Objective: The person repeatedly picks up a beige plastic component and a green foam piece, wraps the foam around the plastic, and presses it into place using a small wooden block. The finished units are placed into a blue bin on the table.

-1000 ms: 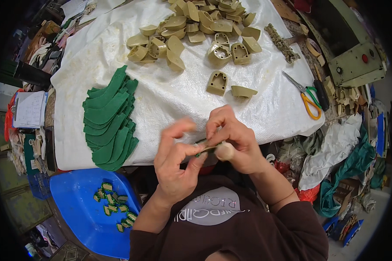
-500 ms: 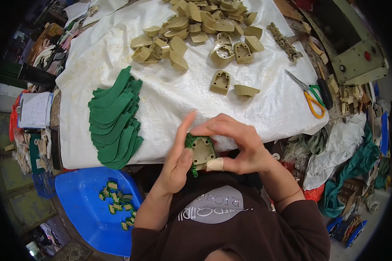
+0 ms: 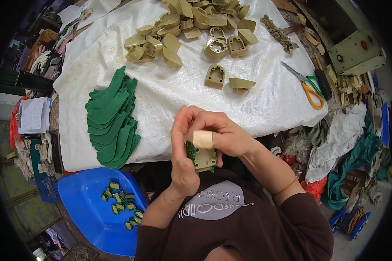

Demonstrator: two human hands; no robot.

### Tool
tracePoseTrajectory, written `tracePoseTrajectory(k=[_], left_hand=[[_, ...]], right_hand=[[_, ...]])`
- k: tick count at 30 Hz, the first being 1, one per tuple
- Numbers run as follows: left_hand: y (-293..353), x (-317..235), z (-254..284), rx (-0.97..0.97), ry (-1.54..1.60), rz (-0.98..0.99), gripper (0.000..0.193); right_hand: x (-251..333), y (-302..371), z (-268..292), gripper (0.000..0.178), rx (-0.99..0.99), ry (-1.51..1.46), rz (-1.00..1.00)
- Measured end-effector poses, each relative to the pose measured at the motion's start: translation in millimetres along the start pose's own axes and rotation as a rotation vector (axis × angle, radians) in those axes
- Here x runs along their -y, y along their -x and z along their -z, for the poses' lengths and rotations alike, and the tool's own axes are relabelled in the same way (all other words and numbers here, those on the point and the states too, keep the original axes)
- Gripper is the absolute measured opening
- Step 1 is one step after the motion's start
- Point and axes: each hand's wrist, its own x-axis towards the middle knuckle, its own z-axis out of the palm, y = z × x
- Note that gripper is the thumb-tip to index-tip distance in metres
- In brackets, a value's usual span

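Between my hands, close to my chest, is a beige plastic shoe heel, its holed flat face turned up and shiny green glitter material along its sides. My left hand cups the heel's left side, thumb near its edge. Across the far end lies my right hand, with a tan wrap on one digit pressed over the heel; more fingers reach its right side. Both hands are closed on it, and some fingertips are hidden. Beyond them, two bare heels sit on the white sheet.
Many more heels are heaped at the far side. Green curved fabric pieces lie stacked on the left. A blue basin holds glitter-covered heels. On the right rest scissors, a dark-handled tool and a machine.
My right hand has shifted its wrapped digit from the heel's near edge to its far end. My left fingers have bent in toward the heel, and the dangling glitter end now lies against it.
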Motion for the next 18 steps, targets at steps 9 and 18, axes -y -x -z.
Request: tracePoseTrajectory(k=[9, 18], left_hand=[[-1.2, 13.5, 3.3, -0.157, 0.037, -0.102, 0.06], [3.9, 10.0, 4.6, -0.233, 0.002, -0.107, 0.052]], right_hand=[[-35.9, 2.8, -18.5, 0.028, -0.14, 0.148, 0.499], [-42.5, 2.2, -27.8, 0.038, -0.259, 0.434, 0.568]])
